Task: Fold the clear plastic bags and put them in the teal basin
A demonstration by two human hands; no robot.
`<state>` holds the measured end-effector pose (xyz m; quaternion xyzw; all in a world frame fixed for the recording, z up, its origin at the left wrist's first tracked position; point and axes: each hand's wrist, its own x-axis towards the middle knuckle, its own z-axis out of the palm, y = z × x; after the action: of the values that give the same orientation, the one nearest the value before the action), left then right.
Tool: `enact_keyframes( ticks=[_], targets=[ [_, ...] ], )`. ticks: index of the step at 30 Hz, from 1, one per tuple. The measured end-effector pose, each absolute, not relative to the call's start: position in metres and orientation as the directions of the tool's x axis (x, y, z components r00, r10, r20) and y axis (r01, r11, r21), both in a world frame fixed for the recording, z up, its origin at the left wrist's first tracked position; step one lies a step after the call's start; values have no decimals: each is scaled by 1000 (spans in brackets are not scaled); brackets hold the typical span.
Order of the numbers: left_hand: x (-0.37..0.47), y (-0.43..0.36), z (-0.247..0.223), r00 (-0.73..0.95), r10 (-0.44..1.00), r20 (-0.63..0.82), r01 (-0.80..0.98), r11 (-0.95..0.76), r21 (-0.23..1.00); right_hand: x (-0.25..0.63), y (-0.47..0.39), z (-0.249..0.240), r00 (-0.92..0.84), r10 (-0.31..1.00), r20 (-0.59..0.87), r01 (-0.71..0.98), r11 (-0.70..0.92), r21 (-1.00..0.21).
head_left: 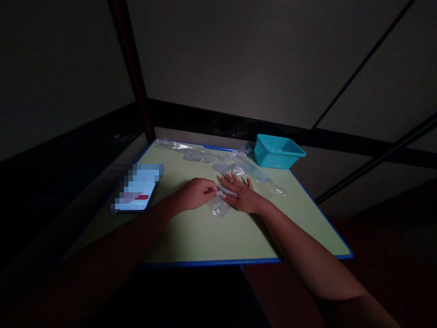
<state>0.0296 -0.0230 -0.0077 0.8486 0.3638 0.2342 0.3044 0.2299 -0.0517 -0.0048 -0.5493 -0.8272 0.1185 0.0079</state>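
Note:
In the head view my left hand (198, 193) is closed in a pinch over the middle of the table. Its thumb and fingertip meet at the end of a slim whitish stick-like thing (228, 191), whose kind I cannot make out. My right hand (246, 197) lies flat with fingers spread, its thumb side against that thing. Under and around both hands is crinkled clear plastic film (220, 209). More clear plastic bags (235, 161) lie beyond the right hand, partly hidden by its fingers.
A turquoise basket (276, 159) stands at the table's far right corner. On the left lies a tablet or phone (141, 184) with a lit, partly blurred screen. The pale table (205, 241) has a blue edge, and dark panelled walls rise close behind it.

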Motion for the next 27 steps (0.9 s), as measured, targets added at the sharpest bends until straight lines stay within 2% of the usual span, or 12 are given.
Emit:
enact_keyframes(
  ticks=[3,6,9,13,19,27],
  targets=[
    [31,-20,-10,590,791,159,436,-478,762,229,-51,-8,-420,904,-79,899,403,-169],
    [34,-18,-12,501,861,89,338,-289,896,228,-50,-12,-447,894,-39,890,440,-118],
    [38,-17,-15,428,904,15,258,-138,956,227,-49,-13,-463,886,-13,884,461,-74],
    [39,-16,-20,454,891,0,169,-86,982,225,-49,-14,-475,880,-6,879,474,-46],
    [36,-17,-24,510,859,-46,133,-26,991,224,-49,-13,-495,869,-11,868,494,-44],
    [33,-17,-21,598,799,-66,175,-50,983,228,-52,-8,-488,871,-63,868,475,-144]
  ],
)
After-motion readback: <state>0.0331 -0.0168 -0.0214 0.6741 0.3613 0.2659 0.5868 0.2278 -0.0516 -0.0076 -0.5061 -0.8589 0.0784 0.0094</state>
